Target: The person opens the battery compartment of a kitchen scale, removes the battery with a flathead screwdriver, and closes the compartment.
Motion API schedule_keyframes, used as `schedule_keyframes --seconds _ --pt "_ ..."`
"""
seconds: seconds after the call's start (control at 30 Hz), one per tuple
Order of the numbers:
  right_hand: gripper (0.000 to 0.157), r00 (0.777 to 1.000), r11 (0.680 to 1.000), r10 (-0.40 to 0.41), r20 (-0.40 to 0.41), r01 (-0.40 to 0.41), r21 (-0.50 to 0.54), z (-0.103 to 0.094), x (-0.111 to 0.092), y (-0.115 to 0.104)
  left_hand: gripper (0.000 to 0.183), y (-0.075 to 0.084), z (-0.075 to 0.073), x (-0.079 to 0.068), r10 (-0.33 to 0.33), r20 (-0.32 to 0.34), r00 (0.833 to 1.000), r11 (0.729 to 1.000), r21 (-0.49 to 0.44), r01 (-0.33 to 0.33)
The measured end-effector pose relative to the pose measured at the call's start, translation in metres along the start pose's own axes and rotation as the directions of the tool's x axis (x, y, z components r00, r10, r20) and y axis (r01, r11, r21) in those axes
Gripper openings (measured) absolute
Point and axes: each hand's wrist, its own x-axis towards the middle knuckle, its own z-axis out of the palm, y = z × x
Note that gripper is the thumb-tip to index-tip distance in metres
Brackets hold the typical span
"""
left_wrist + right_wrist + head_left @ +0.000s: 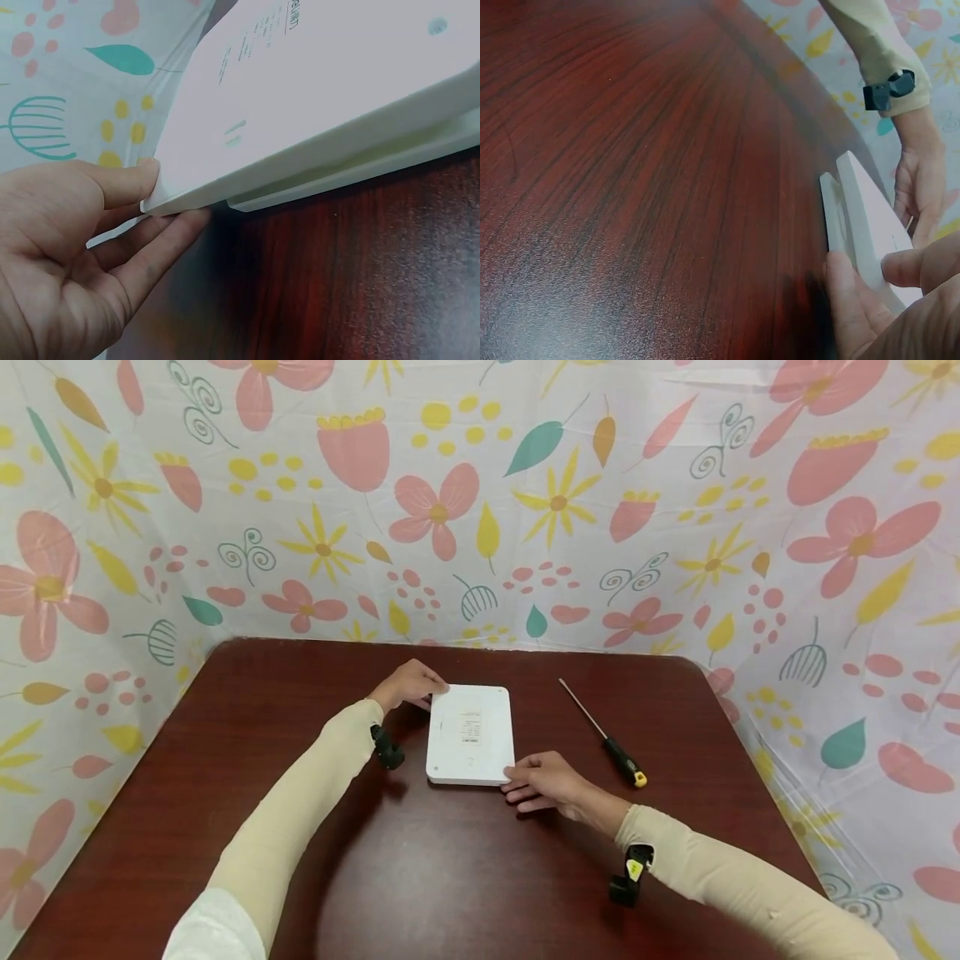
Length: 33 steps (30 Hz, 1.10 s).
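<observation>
"Head view: state where the item lies."
"White device (pixel 470 735), rectangular with rounded corners, near the middle of the dark reddish-brown table (pixel 420 877). A printed label (pixel 472 728) faces up."

"Condition of the left hand (pixel 411 683)?"
"Grasping. It pinches the far left corner, thumb on the upper face, fingertips against the underside, as the left wrist view confirms."

"And the right hand (pixel 546 783)?"
"Also grasping, at the near right corner. In the right wrist view the thumb lies on the printed face and the other fingers bear on the opposite side."

"Any separation noted?"
"Yes. The left wrist view shows an upper panel (pixel 322 97) above a lower piece (pixel 315 184), with a gap along the visible edge. Whether the lower piece touches the tabletop cannot be determined."

"Other articles?"
"One screwdriver (pixel 621 760), black handle with a yellow end, lying on the table to the right of the device, its tip pointing away from the person. A flower-patterned curtain (pixel 525 527) hangs behind the table."
</observation>
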Motion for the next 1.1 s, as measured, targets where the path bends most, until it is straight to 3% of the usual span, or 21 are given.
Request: schedule_keyframes --seconds 0.27,0.43,0.57,0.83,0.97,1.1 --pt "0.033 0.999 0.999 -0.028 -0.023 0.027 -0.024 -0.011 0.001 -0.001 0.031 -0.005 0.0 -0.013 -0.011 -0.021 1.0 0.998 -0.055 0.01" --pt "0.036 0.996 0.996 -0.07 -0.057 0.066 -0.067 -0.025 0.007 -0.01 0.031 -0.01 -0.003 -0.026 -0.016 -0.072 0.997 0.982 -0.189 0.002" --pt "0.037 0.989 0.987 -0.121 -0.086 0.11 -0.119 -0.039 0.015 -0.018 0.033 -0.015 -0.003 -0.04 -0.03 -0.105 0.994 0.945 -0.328 -0.006" --pt "0.037 0.973 0.976 -0.18 -0.142 0.159 -0.147 -0.066 0.039 -0.034 0.03 -0.025 0.013 -0.064 -0.088 -0.15 0.985 0.809 -0.587 -0.017" --pt "0.037 0.971 0.974 -0.185 -0.148 0.161 -0.161 -0.075 0.052 -0.041 0.029 -0.027 0.024 -0.077 -0.1 -0.15 0.984 0.771 -0.637 -0.019" --pt "0.037 0.972 0.967 -0.184 -0.143 0.153 -0.203 -0.081 0.065 -0.046 0.028 -0.032 0.034 -0.089 -0.093 -0.14 0.986 0.755 -0.655 -0.022"
